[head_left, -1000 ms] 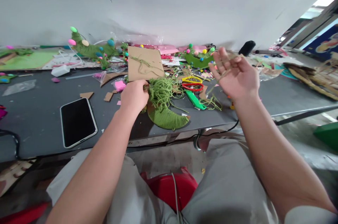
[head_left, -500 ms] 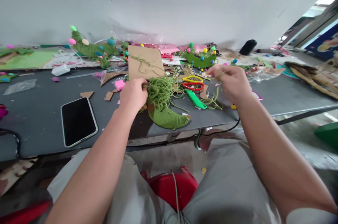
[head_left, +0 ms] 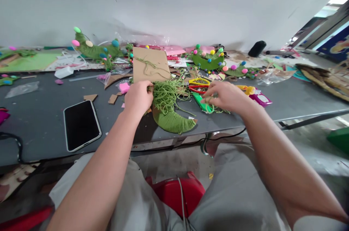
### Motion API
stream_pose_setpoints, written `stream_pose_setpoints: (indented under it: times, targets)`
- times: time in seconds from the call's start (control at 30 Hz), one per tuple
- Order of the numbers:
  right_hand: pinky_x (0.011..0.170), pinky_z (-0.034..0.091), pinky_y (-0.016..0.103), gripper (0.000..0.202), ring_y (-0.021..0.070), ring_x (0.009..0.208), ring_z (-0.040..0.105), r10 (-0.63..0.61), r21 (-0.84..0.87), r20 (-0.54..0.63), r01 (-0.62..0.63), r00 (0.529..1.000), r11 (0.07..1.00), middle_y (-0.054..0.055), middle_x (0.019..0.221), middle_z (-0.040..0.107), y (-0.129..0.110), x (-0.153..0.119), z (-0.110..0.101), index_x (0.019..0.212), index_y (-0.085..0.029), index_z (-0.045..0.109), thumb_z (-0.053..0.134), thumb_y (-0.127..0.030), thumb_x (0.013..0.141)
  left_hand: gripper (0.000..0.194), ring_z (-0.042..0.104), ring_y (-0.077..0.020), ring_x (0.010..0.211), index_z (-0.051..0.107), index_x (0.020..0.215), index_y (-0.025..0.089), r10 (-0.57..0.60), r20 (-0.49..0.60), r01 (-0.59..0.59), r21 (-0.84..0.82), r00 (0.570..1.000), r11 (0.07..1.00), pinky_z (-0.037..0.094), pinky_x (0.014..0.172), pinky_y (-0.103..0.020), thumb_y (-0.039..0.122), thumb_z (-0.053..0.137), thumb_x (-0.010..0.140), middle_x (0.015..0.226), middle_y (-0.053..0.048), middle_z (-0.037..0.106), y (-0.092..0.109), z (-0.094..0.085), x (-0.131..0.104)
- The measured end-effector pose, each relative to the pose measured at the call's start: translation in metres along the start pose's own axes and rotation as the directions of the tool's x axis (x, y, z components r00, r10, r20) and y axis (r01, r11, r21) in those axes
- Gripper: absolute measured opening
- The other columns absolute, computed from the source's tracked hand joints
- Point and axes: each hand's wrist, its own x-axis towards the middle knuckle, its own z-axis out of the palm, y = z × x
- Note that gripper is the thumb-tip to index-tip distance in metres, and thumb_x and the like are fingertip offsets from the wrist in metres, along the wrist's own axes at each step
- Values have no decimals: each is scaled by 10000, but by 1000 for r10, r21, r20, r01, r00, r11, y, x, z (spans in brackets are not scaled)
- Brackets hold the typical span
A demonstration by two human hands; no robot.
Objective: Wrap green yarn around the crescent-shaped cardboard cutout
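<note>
A crescent wrapped in green yarn (head_left: pixel 176 121) lies at the table's front edge, its upper end under a tangled heap of green yarn (head_left: pixel 165 96). My left hand (head_left: pixel 139 96) is closed at the heap's left side, pinching something at the crescent's upper end that its fingers hide. Over the green cutter (head_left: pixel 202 103), my right hand (head_left: pixel 225 96) has its fingers curled together around thin green yarn strands. Scissors with red and yellow handles (head_left: pixel 198 86) lie just left of that hand. Behind the heap is a brown cardboard piece (head_left: pixel 151 64) with loose yarn on it.
A phone (head_left: pixel 81 125) lies at the left on the grey table (head_left: pixel 43 114). Decorated green crescents (head_left: pixel 208 63) with coloured pompoms stand along the wall. Cardboard scraps and plastic bags are scattered about. A red stool (head_left: pixel 178 193) is below.
My right hand has moved left and down, from right of the scissors to over the green cutter and loose strands. The left hand stays at the heap.
</note>
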Motion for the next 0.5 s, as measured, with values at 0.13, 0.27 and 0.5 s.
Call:
stream_pose_setpoints:
  times: [0.13, 0.27, 0.5]
  targets:
    - [852, 485, 417, 151, 285, 1003, 657, 130, 433, -246, -11, 961, 901, 80, 1008, 745, 8, 10, 7, 774, -229, 748, 684, -355, 827, 309, 686, -311, 1092, 763, 1100, 227, 16, -7, -15, 5, 1000, 1000, 513, 934, -371, 264, 534, 897, 1130, -101, 765, 1, 1, 0]
    - [903, 521, 421, 280, 254, 1185, 616, 274, 871, -206, 49, 939, 489, 30, 1200, 702, 13, 15, -2, 756, -262, 632, 555, -477, 919, 296, 695, -319, 1058, 765, 1078, 219, 41, -19, -40, 5, 999, 999, 521, 892, -377, 293, 529, 915, 1096, -115, 769, 0, 4, 1]
    - [589, 423, 335, 409, 162, 547, 458, 218, 556, -238, -51, 947, 830, -12, 553, 402, -1, 7, -15, 697, -254, 559, 489, -579, 936, 267, 710, -298, 986, 771, 1052, 225, 56, -58, -56, 10, 997, 998, 520, 815, -350, 280, 578, 876, 1022, -95, 782, 0, 7, 1]
